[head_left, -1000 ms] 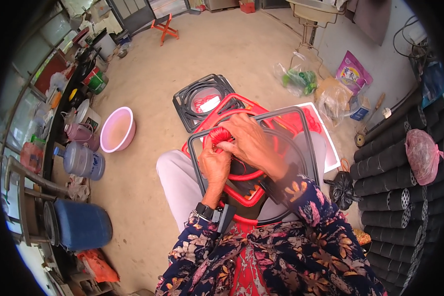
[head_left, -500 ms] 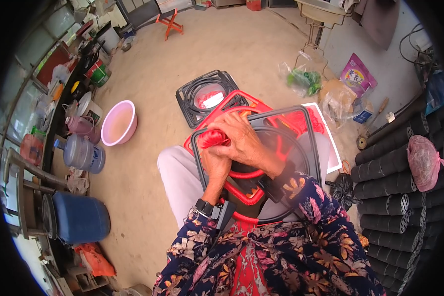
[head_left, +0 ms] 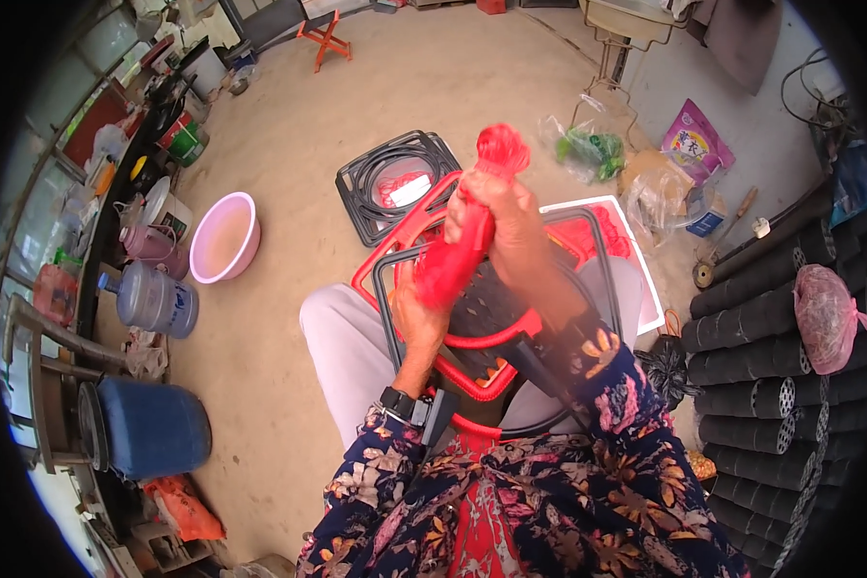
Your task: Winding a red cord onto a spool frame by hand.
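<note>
**Glossy red stringy bundle (head_left: 464, 252) drawn out lengthwise**

Compact earlier, it is now stretched partly over the black rounded-rectangular frame (head_left: 609, 279). Below its tuft, it is wrapped by the right hand's (head_left: 507, 210) closed fingers; its base is touched by the left hand (head_left: 420, 313), finger closure hidden.

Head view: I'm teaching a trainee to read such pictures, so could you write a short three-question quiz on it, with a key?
1. Fill the gap: the ____ grips the long bundle of glossy red strands near its upper end in the picture.

2. True or false: the blue round plastic drum is on the person's left.

3. Compare: which is nearer the person, the round pink plastic basin or the orange X-legged folding stool?

Key: 1. right hand; 2. true; 3. the basin.
</note>
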Available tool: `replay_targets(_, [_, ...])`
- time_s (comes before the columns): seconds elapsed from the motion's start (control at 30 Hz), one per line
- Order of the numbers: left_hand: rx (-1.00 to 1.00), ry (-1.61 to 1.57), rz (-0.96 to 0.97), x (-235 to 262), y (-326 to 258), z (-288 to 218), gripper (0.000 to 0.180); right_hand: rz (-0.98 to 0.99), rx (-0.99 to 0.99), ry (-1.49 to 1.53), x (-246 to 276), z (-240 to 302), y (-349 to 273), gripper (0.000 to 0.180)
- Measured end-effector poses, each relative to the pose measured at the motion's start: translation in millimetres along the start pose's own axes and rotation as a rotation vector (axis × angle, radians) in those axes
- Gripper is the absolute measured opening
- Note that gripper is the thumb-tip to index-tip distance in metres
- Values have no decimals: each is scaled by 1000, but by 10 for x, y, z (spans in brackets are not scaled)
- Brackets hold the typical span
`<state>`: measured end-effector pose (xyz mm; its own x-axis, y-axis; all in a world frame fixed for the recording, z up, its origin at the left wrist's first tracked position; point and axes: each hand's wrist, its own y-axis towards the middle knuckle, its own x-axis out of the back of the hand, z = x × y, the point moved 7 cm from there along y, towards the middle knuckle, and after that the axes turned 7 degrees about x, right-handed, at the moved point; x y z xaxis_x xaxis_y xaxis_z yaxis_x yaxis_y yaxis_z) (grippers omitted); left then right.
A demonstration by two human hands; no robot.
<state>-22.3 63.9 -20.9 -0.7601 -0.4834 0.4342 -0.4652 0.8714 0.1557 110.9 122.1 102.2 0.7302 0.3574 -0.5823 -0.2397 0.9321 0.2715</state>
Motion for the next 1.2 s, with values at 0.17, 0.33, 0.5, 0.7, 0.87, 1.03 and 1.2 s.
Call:
replay_targets(0.17, [269, -102, 44, -3, 34, 283, 57, 162, -99, -226, -69, 418, -124, 26])
replay_targets(0.33, [219, -152, 65, 85, -10, 114, 45, 220, -245, -671, 307, 258, -425, 29])
replay_targets(0.5, [223, -117, 128, 39, -9, 7, 33, 382, -376, -1311, 660, -103, -903, 34])
replay_targets(0.7, [212, -136, 126, 37, 20, 148, 39, 276, -362, -1032, 558, -152, -1290, 27])
replay_targets(0.87, [186, -259, 321, -91, 113, 117, 34, 420, -122, -1241, 355, -195, -1336, 28])
replay_targets(1.03, [454, -425, 592, -82, 135, 23, 26, 568, -99, -1436, 364, -343, -1328, 29])
replay_targets(1.2, [516, -588, 660, -102, 174, -191, 32, 583, -52, -1373, 324, -357, -1333, 30])
